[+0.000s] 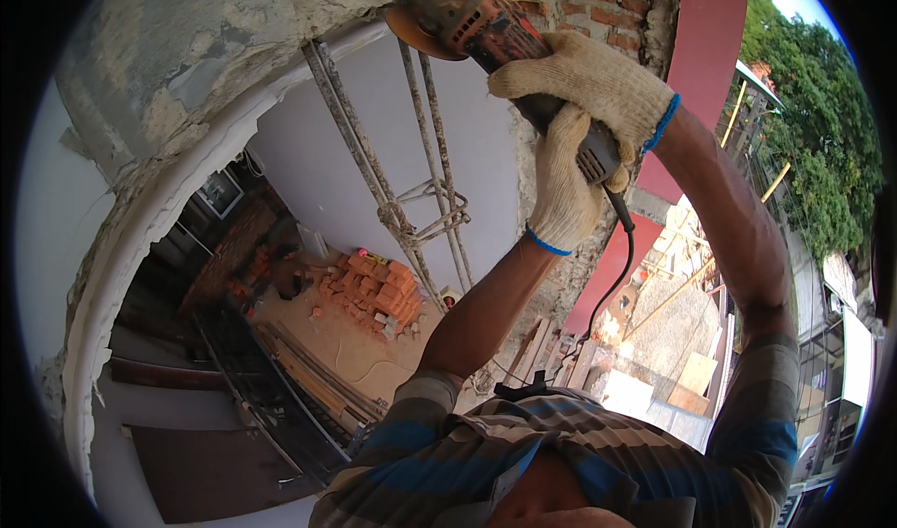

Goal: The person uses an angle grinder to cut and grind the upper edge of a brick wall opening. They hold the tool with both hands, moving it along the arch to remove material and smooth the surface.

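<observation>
An angle grinder (509,47) with a red and dark, worn body is raised overhead in both my hands. Its brownish disc (416,33) meets the rough edge of the concrete beam (234,51); how deep it sits in it I cannot tell. My right hand (603,79), in a cream knitted glove with a blue cuff, is closed over the middle of the body. Below it my left hand (565,178), gloved alike, wraps the rear of the handle. A black power cord (631,257) hangs from the grinder's back end.
Mortar-spattered metal bars (360,140) rise beside the beam. Exposed brickwork (603,5) and a red pillar (705,33) stand at the right. Far below lie a brick pile (374,290) and long planks (308,374); a person (288,274) seems to crouch near the bricks.
</observation>
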A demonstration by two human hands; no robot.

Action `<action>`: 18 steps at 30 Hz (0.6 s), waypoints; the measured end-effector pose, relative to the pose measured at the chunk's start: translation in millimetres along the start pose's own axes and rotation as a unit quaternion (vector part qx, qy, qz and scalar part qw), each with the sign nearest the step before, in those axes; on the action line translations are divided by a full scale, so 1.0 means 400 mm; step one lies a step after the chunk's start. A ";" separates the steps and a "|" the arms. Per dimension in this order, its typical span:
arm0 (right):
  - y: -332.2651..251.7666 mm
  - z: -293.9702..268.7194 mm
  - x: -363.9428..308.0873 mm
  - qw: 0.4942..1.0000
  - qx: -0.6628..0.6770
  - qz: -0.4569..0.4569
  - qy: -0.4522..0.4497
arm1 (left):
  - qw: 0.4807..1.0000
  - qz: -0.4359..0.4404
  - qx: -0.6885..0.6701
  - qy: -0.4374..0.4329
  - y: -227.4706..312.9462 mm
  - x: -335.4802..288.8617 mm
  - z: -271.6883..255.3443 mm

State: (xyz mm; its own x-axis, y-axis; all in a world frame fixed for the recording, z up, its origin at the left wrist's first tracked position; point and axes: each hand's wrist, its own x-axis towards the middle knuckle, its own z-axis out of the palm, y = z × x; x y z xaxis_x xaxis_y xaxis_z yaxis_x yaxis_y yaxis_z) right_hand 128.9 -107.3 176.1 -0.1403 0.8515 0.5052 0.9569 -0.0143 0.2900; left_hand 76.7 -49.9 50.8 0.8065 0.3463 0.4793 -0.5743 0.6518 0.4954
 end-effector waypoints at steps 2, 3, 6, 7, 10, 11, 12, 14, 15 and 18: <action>0.001 0.000 -0.002 0.998 0.033 0.051 -0.030 | 1.000 -0.003 0.004 -0.007 0.001 -0.002 0.001; 0.003 0.002 -0.003 0.996 0.043 0.070 -0.042 | 1.000 -0.006 0.004 -0.012 0.002 -0.003 0.001; 0.007 0.013 -0.008 0.994 0.064 0.078 -0.029 | 1.000 -0.013 0.005 -0.024 0.006 -0.002 0.001; 0.008 0.017 -0.006 0.995 0.078 0.067 -0.016 | 0.999 -0.015 0.005 -0.028 0.007 -0.003 0.001; 0.012 0.026 -0.001 0.996 0.083 0.033 0.016 | 1.000 -0.010 0.007 -0.019 0.007 -0.006 0.005; 0.012 0.025 -0.005 0.998 0.059 0.023 0.023 | 1.000 -0.006 0.008 -0.013 0.007 -0.007 0.006; 0.013 0.022 -0.007 0.999 0.025 0.008 0.033 | 1.000 -0.005 0.009 -0.016 0.008 -0.006 0.006; 0.017 0.016 -0.006 0.999 0.036 0.018 -0.006 | 1.000 -0.006 0.012 -0.017 0.013 -0.005 0.006; 0.018 0.013 -0.002 1.000 0.030 0.001 -0.010 | 1.000 -0.007 0.010 -0.020 0.015 -0.005 0.006; 0.013 0.018 0.011 0.999 -0.047 0.000 0.011 | 1.000 -0.008 0.009 -0.018 0.023 -0.007 0.004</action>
State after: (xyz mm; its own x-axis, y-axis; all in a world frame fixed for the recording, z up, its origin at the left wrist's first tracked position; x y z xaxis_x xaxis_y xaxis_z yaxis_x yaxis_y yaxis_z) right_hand 135.0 -99.9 174.2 -0.1461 0.8401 0.5224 0.9294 -0.0644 0.3635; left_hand 68.9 -46.0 55.2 0.8098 0.3118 0.4969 -0.5644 0.6451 0.5150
